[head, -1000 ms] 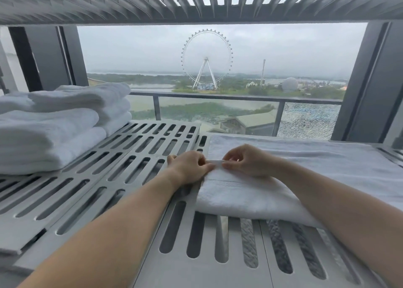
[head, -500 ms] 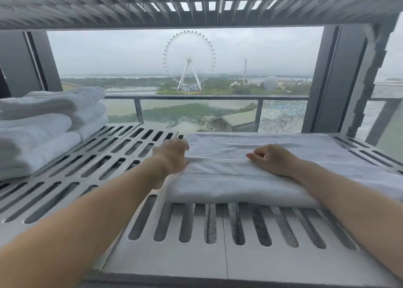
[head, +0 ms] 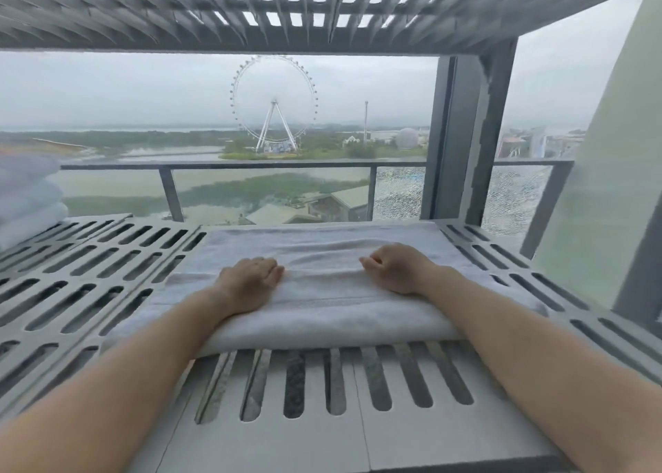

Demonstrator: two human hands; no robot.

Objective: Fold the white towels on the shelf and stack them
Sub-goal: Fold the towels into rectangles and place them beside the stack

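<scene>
Left hand (head: 250, 280) slid inward, flat on towel (head: 322, 295); right hand (head: 394, 268) curled atop.

The person shows only two arms. The left forearm (head: 143, 358) is bare along all of its visible length, from the lower edge of the view up to the wrist. The right forearm (head: 519, 347) is bare in the same way. Whatever clothes the upper arms lies outside the view. Both forearms are smooth in outline, and the wide lens renders them broad near the camera and narrow toward the wrists. The left grip (head: 250, 280) is a bare hand seen from the back, with rounded knuckles. The right grip (head: 397, 268) is likewise bare, its knuckle row and thumb showing. The nails are too small and blurred to make out.
</scene>
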